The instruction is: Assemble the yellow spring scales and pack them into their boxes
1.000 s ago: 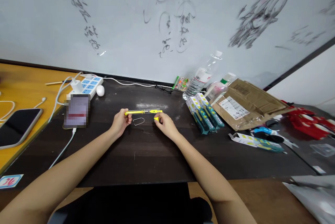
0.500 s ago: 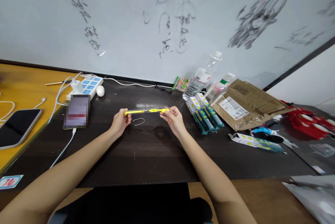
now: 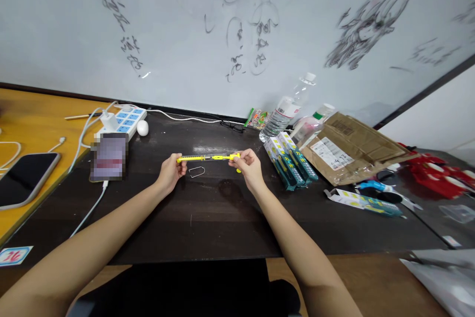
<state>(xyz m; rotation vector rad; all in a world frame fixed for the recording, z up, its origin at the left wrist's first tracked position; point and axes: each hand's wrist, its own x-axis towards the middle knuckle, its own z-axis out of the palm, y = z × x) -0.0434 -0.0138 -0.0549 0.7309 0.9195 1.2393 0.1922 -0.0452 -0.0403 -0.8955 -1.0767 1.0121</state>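
Between my two hands a thin tubular spring scale (image 3: 210, 158), clear with yellow parts, is held level above the dark table. My left hand (image 3: 170, 171) is closed round its left end. At the other end, the fingers of my right hand (image 3: 249, 164) pinch the yellow end piece, and a small yellow rounded bit shows below them. Just under the scale, a bent U-shaped metal wire (image 3: 197, 172) lies on the tabletop, touched by neither hand.
Teal-and-white boxes (image 3: 291, 161), water bottles (image 3: 284, 114) and a brown parcel (image 3: 345, 151) stand on the right. An opened box (image 3: 365, 202) lies near blue-handled scissors (image 3: 378, 186). On the left are a power strip (image 3: 129, 121), a white round case (image 3: 142, 128) and a charging phone (image 3: 108, 158).
My right hand has shifted slightly right with the scale's yellow end piece, and a yellow bit now shows beneath its fingers. My left hand stays almost still.
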